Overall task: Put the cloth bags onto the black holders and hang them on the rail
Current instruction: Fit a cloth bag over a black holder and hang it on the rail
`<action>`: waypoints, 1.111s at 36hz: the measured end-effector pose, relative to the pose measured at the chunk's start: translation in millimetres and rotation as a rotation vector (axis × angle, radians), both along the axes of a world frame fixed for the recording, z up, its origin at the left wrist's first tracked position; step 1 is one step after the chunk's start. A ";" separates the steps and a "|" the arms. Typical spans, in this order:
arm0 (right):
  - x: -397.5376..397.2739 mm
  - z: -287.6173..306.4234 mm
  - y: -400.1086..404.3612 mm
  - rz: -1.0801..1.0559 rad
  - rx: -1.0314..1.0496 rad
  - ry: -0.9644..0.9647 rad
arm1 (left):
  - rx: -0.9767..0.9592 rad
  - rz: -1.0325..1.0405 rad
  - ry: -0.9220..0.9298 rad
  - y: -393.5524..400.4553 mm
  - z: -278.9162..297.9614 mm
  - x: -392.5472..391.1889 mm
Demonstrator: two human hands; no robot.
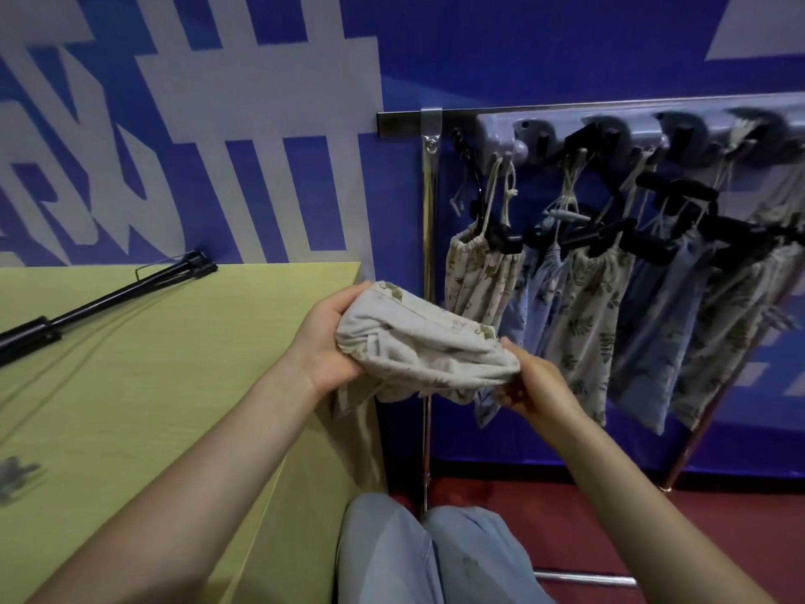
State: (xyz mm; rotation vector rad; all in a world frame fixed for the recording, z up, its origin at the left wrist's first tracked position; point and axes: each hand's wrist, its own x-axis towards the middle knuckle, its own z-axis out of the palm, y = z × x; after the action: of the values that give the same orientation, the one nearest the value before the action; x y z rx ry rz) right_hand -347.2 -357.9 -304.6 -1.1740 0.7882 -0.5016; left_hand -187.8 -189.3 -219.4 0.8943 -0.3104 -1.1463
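Note:
A cream cloth bag (418, 342) with a faint leaf print is stretched between both hands, just past the table's right corner. My left hand (324, 337) grips its left end, my right hand (533, 385) pinches its lower right end. To the right, several cream and pale blue bags (583, 316) hang on black holders (644, 246) from the rail (566, 111). A spare black holder (109, 294) lies on the yellow-green table.
The yellow-green table (152, 385) fills the lower left, with a small grey object (15, 475) at its left edge. The rack's metal post (430, 263) stands right behind the held bag. A blue and white wall is behind; red floor and my knees are below.

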 end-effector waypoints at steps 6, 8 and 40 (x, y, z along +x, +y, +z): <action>-6.4 14.2 3.0 -0.175 -0.469 0.010 | 0.083 0.064 -0.054 -5.2 -9.0 -1.6; -11.5 21.5 13.8 -0.089 -0.690 -0.122 | 0.112 0.076 -0.061 -8.4 -13.5 -4.3; -5.4 -19.6 30.7 0.150 -1.166 0.314 | 0.128 -0.004 -0.064 -10.9 -28.9 -11.1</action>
State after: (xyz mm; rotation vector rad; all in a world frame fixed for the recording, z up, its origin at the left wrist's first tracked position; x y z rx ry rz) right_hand -352.7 -327.2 -324.2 -2.4167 0.6442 -0.6814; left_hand -198.9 -200.2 -248.3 1.0450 -0.2932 -1.1523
